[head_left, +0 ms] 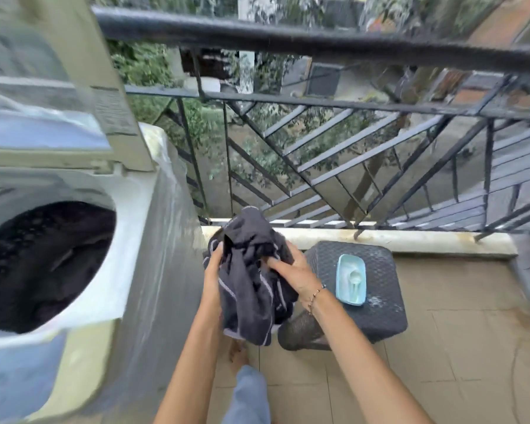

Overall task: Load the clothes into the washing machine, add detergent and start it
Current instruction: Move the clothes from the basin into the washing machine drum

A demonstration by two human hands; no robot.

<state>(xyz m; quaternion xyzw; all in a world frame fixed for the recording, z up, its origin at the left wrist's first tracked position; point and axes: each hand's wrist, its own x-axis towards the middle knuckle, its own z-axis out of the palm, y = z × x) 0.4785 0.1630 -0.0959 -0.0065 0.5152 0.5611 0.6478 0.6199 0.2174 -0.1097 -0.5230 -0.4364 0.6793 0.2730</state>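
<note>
Head view: dark garment bunched, gripped by left hand and right hand; trailing hem likely to snag washer rim, right of open drum.

You're on a home balcony — tiled floor and a black metal railing over greenery. A top-loading washing machine stands beside you.

The washer drum opening at left is uncovered, its lid raised behind it; dark laundry already lies inside. Between washer wall and stool at right, the gap is filled by both hands and a bunched garment. The railing bars the far side.
</note>
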